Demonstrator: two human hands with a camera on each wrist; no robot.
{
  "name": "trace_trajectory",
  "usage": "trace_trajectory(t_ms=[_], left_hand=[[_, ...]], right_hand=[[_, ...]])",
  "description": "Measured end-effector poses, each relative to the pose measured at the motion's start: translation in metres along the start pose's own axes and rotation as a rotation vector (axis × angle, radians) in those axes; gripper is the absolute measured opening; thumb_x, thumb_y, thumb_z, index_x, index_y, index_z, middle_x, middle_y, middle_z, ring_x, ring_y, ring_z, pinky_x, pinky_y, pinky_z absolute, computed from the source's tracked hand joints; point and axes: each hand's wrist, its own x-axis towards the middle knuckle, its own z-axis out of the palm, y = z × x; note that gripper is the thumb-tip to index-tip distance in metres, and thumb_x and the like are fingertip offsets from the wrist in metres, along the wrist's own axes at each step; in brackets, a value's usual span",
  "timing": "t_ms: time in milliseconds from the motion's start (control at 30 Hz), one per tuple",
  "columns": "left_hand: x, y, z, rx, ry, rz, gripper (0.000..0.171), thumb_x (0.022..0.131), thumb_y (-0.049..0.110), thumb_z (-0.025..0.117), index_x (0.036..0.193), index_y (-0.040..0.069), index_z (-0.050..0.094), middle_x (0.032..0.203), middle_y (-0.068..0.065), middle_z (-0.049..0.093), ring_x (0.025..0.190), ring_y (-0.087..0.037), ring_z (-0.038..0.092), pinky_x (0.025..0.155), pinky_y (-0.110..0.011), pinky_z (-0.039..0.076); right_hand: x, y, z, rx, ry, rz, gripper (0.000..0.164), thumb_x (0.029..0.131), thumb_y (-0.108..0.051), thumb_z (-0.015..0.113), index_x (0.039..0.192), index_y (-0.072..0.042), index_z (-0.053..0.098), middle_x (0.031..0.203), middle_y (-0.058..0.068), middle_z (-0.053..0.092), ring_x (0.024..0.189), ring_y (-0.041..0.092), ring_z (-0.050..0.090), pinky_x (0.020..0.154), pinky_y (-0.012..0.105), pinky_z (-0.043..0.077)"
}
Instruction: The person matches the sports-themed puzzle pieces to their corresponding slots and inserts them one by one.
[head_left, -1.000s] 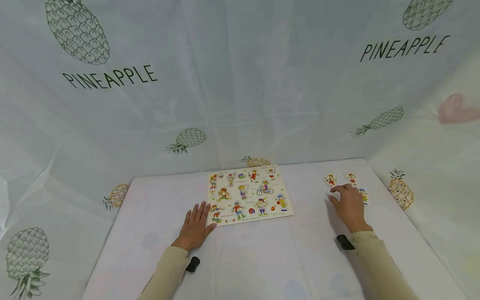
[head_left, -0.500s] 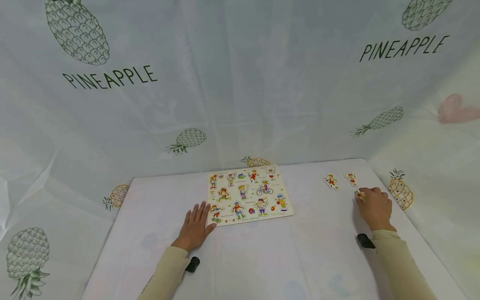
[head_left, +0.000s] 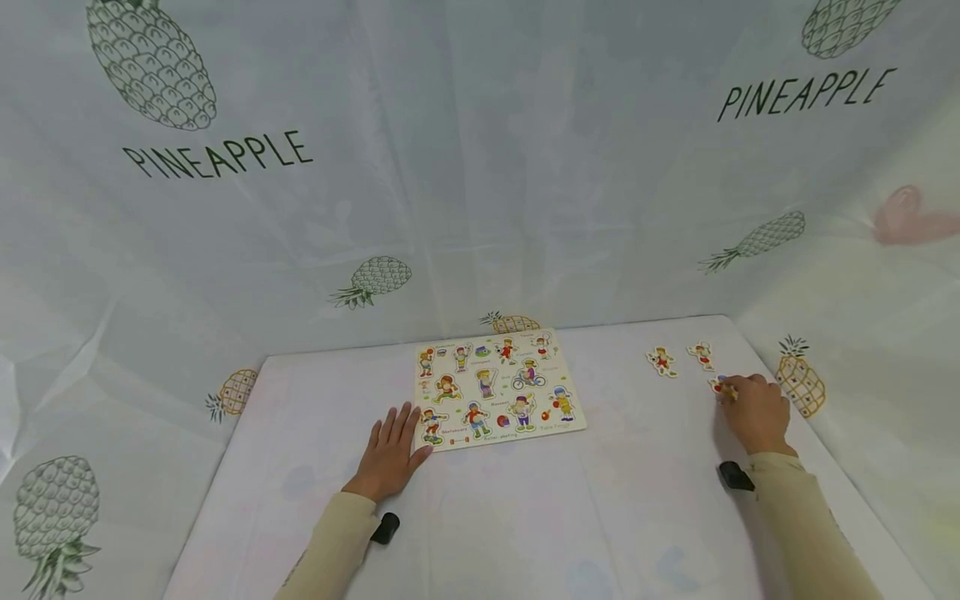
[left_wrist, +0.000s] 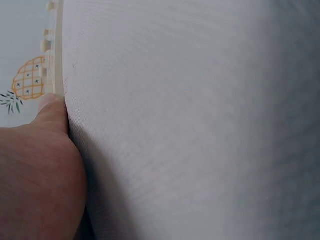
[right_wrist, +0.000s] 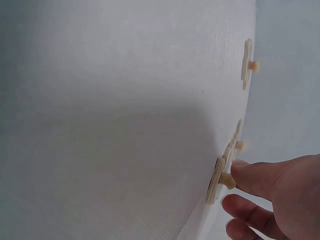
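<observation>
My left hand [head_left: 386, 454] lies flat on the table with fingers spread, fingertips and thumb at the lower left edge of a wooden knob puzzle board [head_left: 480, 429]. Figures of children at sports cover the board. In the left wrist view the thumb [left_wrist: 50, 110] meets the board's edge. At the right, my right hand [head_left: 756, 414] pinches a puzzle piece [head_left: 718, 386] by its small wooden knob [right_wrist: 227, 180], thumb and index finger right at it. The hand partly hides the piece in the head view. Beyond it lie two more pieces, a red-clad figure [head_left: 662, 362] and another figure [head_left: 701, 357].
The white cloth-covered table [head_left: 510, 517] ends at a pineapple-printed curtain [head_left: 480, 183] behind and at both sides. A dark wrist camera [head_left: 386, 529] sits below the left hand, another dark wrist camera [head_left: 735, 476] below the right.
The right hand has moved right and slightly towards me from over the loose pieces, and now pinches the nearest one, which has turned. The left hand and board stay put.
</observation>
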Motion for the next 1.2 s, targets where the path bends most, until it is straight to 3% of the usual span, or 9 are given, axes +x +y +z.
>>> trace_trajectory(t_ms=[267, 600, 833, 1033, 1200], left_hand=[[0.003, -0.005, 0.007, 0.006, 0.004, 0.015, 0.077, 0.110, 0.044, 0.053, 0.166, -0.001, 0.024, 0.174, -0.024, 0.019, 0.160, -0.049, 0.014, 0.128, -0.066, 0.013], [0.006, -0.007, 0.010, 0.037, -0.005, 0.013, 0.078, 0.109, 0.042, 0.056, 0.166, -0.001, 0.024, 0.174, -0.024, 0.019, 0.160, -0.049, 0.015, 0.127, -0.067, 0.015], [0.004, -0.005, 0.006, 0.044, -0.017, -0.002, 0.077, 0.110, 0.041, 0.054, 0.166, -0.002, 0.023, 0.174, -0.024, 0.017, 0.160, -0.049, 0.013, 0.128, -0.066, 0.013], [0.002, 0.001, -0.003, -0.020, -0.020, -0.006, 0.074, 0.109, 0.036, 0.057, 0.164, -0.004, 0.027, 0.173, -0.027, 0.020, 0.159, -0.051, 0.014, 0.127, -0.067, 0.011], [0.003, -0.004, 0.002, 0.019, -0.015, -0.005, 0.076, 0.109, 0.039, 0.056, 0.165, -0.002, 0.025, 0.174, -0.025, 0.019, 0.160, -0.049, 0.014, 0.128, -0.065, 0.012]], right_hand=[[0.010, 0.006, -0.001, -0.002, -0.015, 0.034, 0.016, 0.095, 0.001, 0.068, 0.107, 0.012, 0.070, 0.102, 0.037, 0.062, 0.095, 0.060, 0.056, 0.077, 0.070, 0.045], [0.009, 0.004, -0.002, 0.008, 0.025, -0.016, 0.011, 0.094, 0.002, 0.072, 0.100, 0.012, 0.069, 0.100, 0.038, 0.061, 0.092, 0.062, 0.056, 0.076, 0.071, 0.044], [0.003, -0.025, 0.000, 0.063, 0.043, -0.071, 0.012, 0.094, 0.002, 0.073, 0.102, 0.010, 0.071, 0.107, 0.037, 0.059, 0.097, 0.057, 0.053, 0.079, 0.069, 0.043], [-0.005, -0.055, 0.006, 0.124, 0.078, -0.167, 0.013, 0.091, 0.002, 0.078, 0.101, 0.008, 0.074, 0.104, 0.035, 0.062, 0.094, 0.055, 0.056, 0.075, 0.066, 0.044], [-0.016, -0.088, 0.015, 0.156, 0.095, -0.261, 0.013, 0.088, 0.003, 0.081, 0.099, 0.006, 0.075, 0.101, 0.029, 0.065, 0.091, 0.050, 0.058, 0.074, 0.062, 0.047]])
